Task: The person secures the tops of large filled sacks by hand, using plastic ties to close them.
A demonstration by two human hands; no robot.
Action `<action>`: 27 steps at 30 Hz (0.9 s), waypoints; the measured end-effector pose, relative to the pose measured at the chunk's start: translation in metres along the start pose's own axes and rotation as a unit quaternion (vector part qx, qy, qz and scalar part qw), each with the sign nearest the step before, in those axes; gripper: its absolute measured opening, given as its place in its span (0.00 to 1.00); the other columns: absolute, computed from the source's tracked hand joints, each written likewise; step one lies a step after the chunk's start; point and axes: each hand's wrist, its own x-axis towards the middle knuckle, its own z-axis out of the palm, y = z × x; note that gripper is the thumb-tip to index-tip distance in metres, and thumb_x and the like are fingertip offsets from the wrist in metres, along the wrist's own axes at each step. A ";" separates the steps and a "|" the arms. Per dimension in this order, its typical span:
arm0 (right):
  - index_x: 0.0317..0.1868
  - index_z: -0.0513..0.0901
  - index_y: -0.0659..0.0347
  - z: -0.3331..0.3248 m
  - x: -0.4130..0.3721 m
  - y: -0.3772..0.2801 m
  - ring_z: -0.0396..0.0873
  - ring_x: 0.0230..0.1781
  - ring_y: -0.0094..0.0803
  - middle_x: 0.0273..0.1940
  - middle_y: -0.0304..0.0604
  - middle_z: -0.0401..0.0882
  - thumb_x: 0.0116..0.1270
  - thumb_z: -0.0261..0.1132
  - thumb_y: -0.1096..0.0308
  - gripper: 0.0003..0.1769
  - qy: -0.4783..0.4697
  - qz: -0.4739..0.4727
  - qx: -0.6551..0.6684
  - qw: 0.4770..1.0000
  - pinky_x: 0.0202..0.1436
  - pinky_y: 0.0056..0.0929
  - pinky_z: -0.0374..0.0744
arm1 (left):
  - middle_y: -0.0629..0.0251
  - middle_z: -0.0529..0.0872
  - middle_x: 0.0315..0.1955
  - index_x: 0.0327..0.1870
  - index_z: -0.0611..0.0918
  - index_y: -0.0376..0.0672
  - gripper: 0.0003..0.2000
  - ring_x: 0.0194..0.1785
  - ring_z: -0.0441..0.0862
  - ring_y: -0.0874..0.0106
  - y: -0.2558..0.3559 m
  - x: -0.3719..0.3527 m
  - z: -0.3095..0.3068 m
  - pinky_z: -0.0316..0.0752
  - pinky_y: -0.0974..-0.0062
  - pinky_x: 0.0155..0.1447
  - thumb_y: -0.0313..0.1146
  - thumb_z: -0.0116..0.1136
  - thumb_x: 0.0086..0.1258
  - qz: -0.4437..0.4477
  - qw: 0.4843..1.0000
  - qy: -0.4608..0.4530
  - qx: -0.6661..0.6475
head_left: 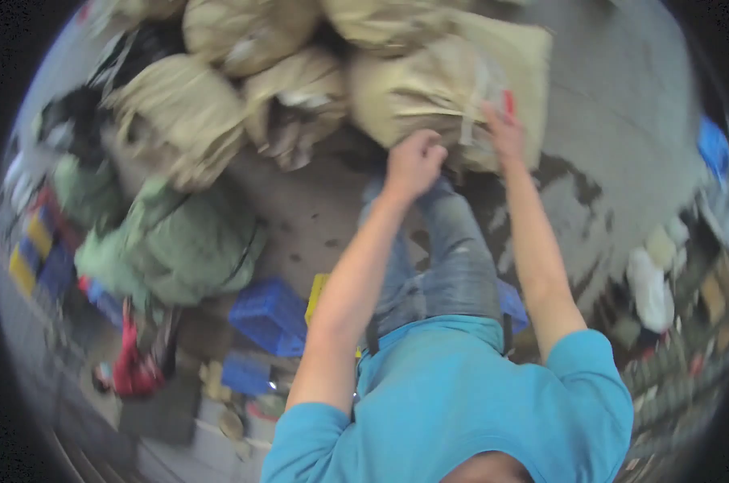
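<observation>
A bulky tan sack (437, 88) lies on the floor in front of my feet, its near end crumpled, with a whitish strip (479, 97) over it. My left hand (417, 165) is closed at the near edge of this sack, fingers curled; I cannot tell what is in them. Over the right part of the sack, my right hand (505, 135) is closed around a small red object (508, 102) that sticks up past the fingers. Motion blur hides the finer detail of both hands.
More tan sacks (175, 117) crowd the left and far side. Green bundles (179, 241) and blue crates (272, 318) stand to the left. Another person in red (137, 362) is at the lower left. White bags (650, 290) lie to the right, and wet patches (570, 197) mark the floor.
</observation>
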 end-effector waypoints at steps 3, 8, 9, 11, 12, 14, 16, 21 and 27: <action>0.40 0.82 0.48 0.006 -0.016 -0.033 0.77 0.36 0.18 0.34 0.27 0.81 0.56 0.78 0.51 0.18 0.046 0.074 0.173 0.981 0.42 0.22 0.76 | 0.63 0.88 0.38 0.62 0.79 0.42 0.21 0.46 0.84 0.62 0.013 0.037 0.009 0.72 0.65 0.57 0.39 0.56 0.70 -0.028 0.999 -0.027 -0.038; 0.19 0.73 0.46 0.001 -0.022 -0.046 0.65 0.23 0.15 0.19 0.24 0.67 0.58 0.78 0.60 0.20 -0.029 0.104 0.185 0.977 0.30 0.20 0.64 | 0.57 0.86 0.49 0.68 0.76 0.42 0.25 0.52 0.83 0.59 0.013 0.092 0.041 0.74 0.61 0.58 0.33 0.52 0.68 0.031 0.997 -0.067 -0.014; 0.18 0.72 0.46 -0.003 -0.022 -0.045 0.64 0.23 0.15 0.19 0.24 0.67 0.59 0.78 0.61 0.21 -0.037 0.106 0.176 0.978 0.30 0.20 0.63 | 0.56 0.86 0.51 0.67 0.77 0.42 0.24 0.52 0.83 0.59 0.010 0.097 0.050 0.74 0.61 0.59 0.32 0.51 0.68 0.038 0.996 -0.075 -0.009; 0.17 0.71 0.45 -0.008 -0.019 -0.050 0.63 0.21 0.16 0.17 0.24 0.65 0.61 0.76 0.55 0.23 -0.060 0.080 0.139 0.985 0.29 0.22 0.62 | 0.63 0.80 0.32 0.38 0.76 0.43 0.05 0.38 0.76 0.64 0.003 0.103 0.061 0.67 0.66 0.45 0.32 0.49 0.66 0.076 0.996 -0.007 -0.050; 0.17 0.71 0.45 -0.011 -0.013 -0.051 0.62 0.21 0.17 0.17 0.24 0.65 0.62 0.75 0.54 0.24 -0.065 0.077 0.128 0.987 0.28 0.23 0.61 | 0.65 0.78 0.27 0.31 0.76 0.44 0.05 0.34 0.74 0.65 -0.002 0.105 0.066 0.66 0.67 0.42 0.32 0.49 0.66 0.083 0.995 0.006 -0.061; 0.29 0.85 0.46 -0.013 0.003 -0.057 0.67 0.30 0.19 0.25 0.24 0.73 0.61 0.72 0.50 0.11 -0.027 0.120 0.086 0.989 0.37 0.23 0.65 | 0.74 0.69 0.20 0.21 0.70 0.48 0.11 0.29 0.66 0.75 -0.009 0.102 0.064 0.61 0.75 0.38 0.31 0.49 0.66 0.023 0.988 0.012 -0.150; 0.31 0.84 0.47 -0.008 0.024 -0.049 0.66 0.29 0.20 0.26 0.25 0.73 0.61 0.70 0.44 0.16 -0.040 0.138 0.016 0.989 0.35 0.22 0.65 | 0.71 0.74 0.22 0.25 0.74 0.44 0.11 0.28 0.70 0.77 -0.006 0.096 0.058 0.66 0.78 0.36 0.33 0.50 0.70 -0.041 0.977 0.004 -0.209; 0.22 0.72 0.47 0.017 0.055 -0.043 0.62 0.18 0.18 0.17 0.27 0.67 0.59 0.72 0.40 0.25 -0.203 0.131 -0.111 0.964 0.25 0.20 0.61 | 0.62 0.88 0.28 0.46 0.87 0.35 0.19 0.27 0.84 0.76 0.000 0.094 0.047 0.78 0.81 0.33 0.41 0.47 0.81 -0.180 0.930 -0.012 -0.320; 0.18 0.73 0.49 0.029 0.053 -0.035 0.68 0.20 0.26 0.16 0.31 0.69 0.66 0.62 0.46 0.23 -0.114 0.013 -0.197 0.974 0.28 0.31 0.64 | 0.65 0.84 0.24 0.40 0.86 0.37 0.23 0.24 0.82 0.74 -0.002 0.091 0.044 0.77 0.81 0.32 0.46 0.43 0.82 -0.185 0.910 -0.017 -0.370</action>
